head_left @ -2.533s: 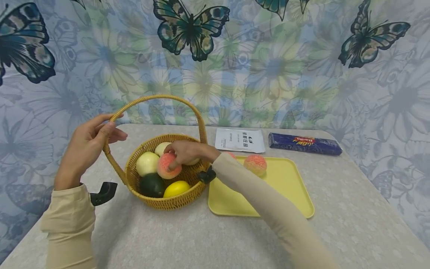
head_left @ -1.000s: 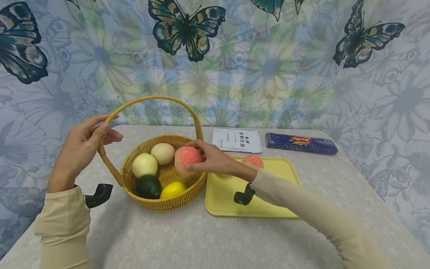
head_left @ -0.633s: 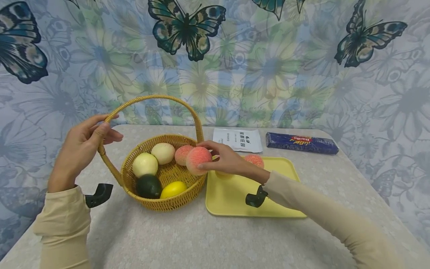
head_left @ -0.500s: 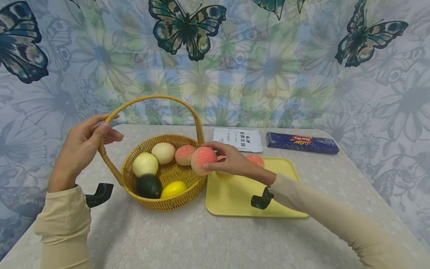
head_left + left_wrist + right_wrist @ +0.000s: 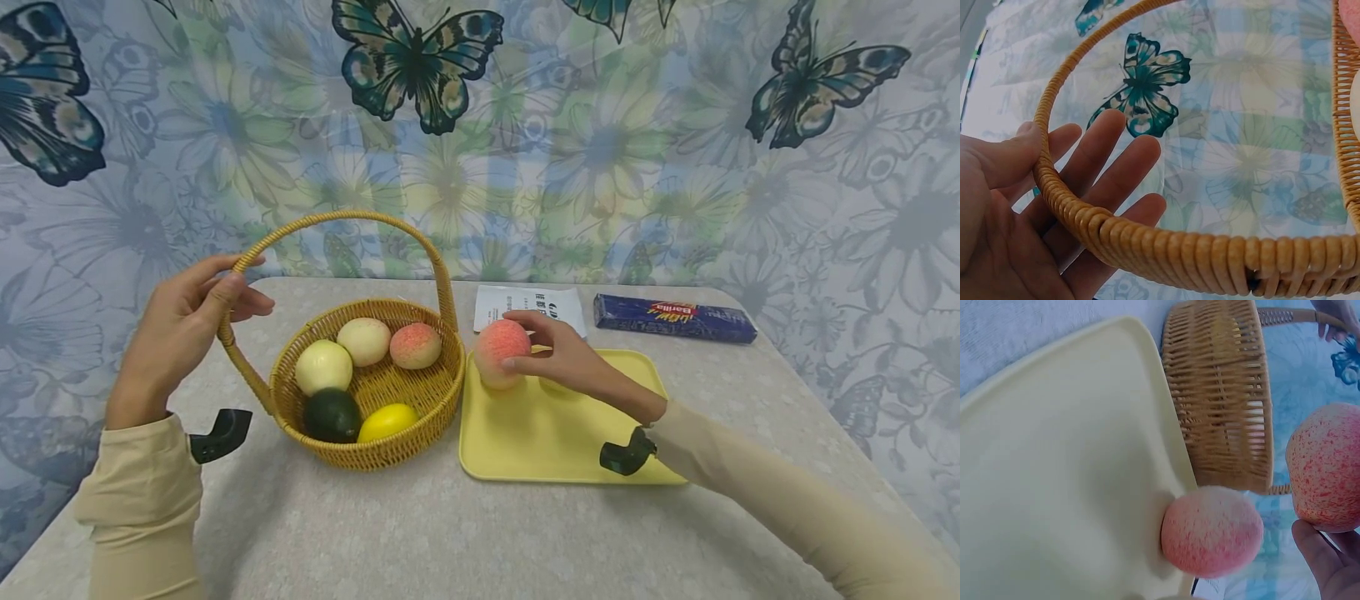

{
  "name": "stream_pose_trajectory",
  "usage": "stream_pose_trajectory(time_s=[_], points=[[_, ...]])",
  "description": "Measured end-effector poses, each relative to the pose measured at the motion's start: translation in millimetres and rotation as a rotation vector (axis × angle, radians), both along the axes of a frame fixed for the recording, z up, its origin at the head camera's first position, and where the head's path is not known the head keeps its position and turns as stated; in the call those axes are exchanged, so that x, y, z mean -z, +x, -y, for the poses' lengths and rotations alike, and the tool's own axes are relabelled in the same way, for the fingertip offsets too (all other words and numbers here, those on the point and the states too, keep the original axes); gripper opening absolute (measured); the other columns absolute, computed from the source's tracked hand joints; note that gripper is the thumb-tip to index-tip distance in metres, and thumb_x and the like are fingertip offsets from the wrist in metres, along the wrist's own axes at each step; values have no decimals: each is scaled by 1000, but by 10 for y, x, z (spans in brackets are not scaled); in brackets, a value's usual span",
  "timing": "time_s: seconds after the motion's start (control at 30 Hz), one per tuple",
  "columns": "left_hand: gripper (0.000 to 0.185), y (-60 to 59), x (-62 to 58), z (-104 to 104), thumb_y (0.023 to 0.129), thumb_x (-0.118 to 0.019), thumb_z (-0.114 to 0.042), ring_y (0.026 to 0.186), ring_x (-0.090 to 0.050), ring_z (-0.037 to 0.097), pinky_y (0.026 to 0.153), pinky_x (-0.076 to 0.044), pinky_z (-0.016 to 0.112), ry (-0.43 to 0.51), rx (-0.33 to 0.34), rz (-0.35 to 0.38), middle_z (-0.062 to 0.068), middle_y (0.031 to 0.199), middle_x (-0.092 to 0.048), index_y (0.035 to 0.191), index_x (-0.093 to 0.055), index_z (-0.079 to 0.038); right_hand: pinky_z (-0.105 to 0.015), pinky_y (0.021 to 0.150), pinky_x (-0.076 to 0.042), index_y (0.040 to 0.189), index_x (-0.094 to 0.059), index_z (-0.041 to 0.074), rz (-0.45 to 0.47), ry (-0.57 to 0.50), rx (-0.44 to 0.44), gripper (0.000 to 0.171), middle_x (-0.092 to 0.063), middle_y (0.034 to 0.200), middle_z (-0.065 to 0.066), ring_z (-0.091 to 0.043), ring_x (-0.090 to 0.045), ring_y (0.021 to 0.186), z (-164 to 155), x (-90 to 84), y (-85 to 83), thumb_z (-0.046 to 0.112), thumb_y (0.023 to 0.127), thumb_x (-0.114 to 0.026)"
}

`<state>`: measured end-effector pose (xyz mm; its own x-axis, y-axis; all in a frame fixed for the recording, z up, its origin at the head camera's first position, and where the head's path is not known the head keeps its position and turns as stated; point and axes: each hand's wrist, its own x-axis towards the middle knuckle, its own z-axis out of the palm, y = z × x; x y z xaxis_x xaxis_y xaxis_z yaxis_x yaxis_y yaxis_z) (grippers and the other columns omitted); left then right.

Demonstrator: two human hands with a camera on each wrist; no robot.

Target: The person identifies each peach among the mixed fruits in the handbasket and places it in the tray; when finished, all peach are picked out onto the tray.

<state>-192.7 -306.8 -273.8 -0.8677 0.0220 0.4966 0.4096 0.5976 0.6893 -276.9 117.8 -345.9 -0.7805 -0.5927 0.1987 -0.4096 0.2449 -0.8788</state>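
Observation:
My left hand (image 5: 225, 287) holds the wicker basket's handle (image 5: 247, 258), thumb over it and fingers behind, as the left wrist view shows the handle (image 5: 1116, 234) across the palm. The basket (image 5: 375, 450) contains two pale apples, a peach (image 5: 415, 345), a dark green fruit (image 5: 333, 414) and a lemon (image 5: 386, 421). My right hand (image 5: 536, 346) grips a pink peach (image 5: 497, 360) just above the yellow tray's (image 5: 555, 442) rear left corner. In the right wrist view, the held peach (image 5: 1325, 477) hangs beside another peach (image 5: 1212, 530) lying on the tray (image 5: 1054, 487).
A white packet (image 5: 540, 307) and a long blue pasta box (image 5: 671, 318) lie behind the tray near the table's far edge. A butterfly-patterned curtain hangs close behind the table. The basket (image 5: 1222, 394) stands right against the tray's left side.
My right hand lifted a peach out of the basket and carried it right, over the rim to the tray. The left hand stayed on the handle.

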Motion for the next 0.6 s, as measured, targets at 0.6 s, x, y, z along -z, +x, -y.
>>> stream_pose_trajectory(time_s=[0.6], points=[[30, 13, -6, -24, 103, -45, -26, 83, -65, -2, 72, -48, 10, -18, -40, 14, -11, 86, -70, 122, -58, -7, -34, 83, -54, 141, -45, 15, 18, 18, 151, 62, -54, 132, -9, -27, -59, 113, -508, 104, -48, 24, 87, -72]])
